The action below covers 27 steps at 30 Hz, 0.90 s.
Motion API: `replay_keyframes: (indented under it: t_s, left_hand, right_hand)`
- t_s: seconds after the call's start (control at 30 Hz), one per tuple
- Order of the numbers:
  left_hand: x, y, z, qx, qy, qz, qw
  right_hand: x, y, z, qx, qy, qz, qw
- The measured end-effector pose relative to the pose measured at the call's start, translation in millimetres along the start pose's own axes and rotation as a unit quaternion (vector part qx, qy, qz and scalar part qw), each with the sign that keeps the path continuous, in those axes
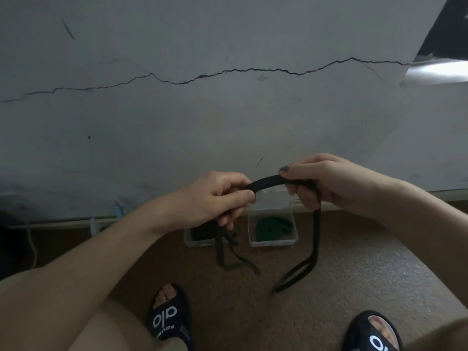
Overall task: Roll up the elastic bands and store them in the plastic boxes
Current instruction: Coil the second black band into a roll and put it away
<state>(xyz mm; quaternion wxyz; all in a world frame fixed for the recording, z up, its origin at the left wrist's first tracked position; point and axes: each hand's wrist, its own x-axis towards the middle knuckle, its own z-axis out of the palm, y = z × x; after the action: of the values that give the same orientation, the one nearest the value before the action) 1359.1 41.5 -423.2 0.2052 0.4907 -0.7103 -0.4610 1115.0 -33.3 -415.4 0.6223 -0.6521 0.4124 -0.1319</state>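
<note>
A black elastic band (268, 180) stretches between my two hands at chest height. My left hand (217, 198) grips one end, and loose tails hang from it toward the floor. My right hand (326, 181) pinches the other part, from which a long loop hangs down to the floor. Behind the hands, two clear plastic boxes stand on the floor by the wall. The right box (272, 243) holds a rolled green band (274, 228). The left box (196, 241) holds something dark and is partly hidden by my left hand.
A cracked white wall (228, 110) rises right behind the boxes. The floor (342, 269) is speckled brown. My feet in black slides (168, 317) sit near the bottom edge. A white cable (33, 247) runs along the wall at the left.
</note>
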Motion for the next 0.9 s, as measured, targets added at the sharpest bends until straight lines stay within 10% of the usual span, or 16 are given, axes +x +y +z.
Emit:
replay_keyframes:
  t_s: [0.17, 0.3, 0.63, 0.9]
  left_hand:
    - [1.9, 4.0, 1.9, -0.006, -0.011, 0.008, 1.0]
    - [6.8, 2.7, 4.8, 0.006, -0.01, 0.004, 1.0]
    - [-2.4, -17.3, -5.8, 0.011, -0.03, -0.043, 0.999]
    - [-0.7, -9.5, -2.8, 0.01, -0.005, 0.0, 1.0]
  right_hand:
    - [-1.3, 0.1, 12.7, 0.055, -0.056, 0.007, 0.997]
    - [2.1, 6.2, 25.7, -0.111, 0.006, -0.081, 0.991]
    - [2.5, 3.0, -17.2, 0.007, 0.069, -0.043, 0.997]
    - [-2.1, 2.4, -15.4, -0.132, -0.023, -0.01, 0.991]
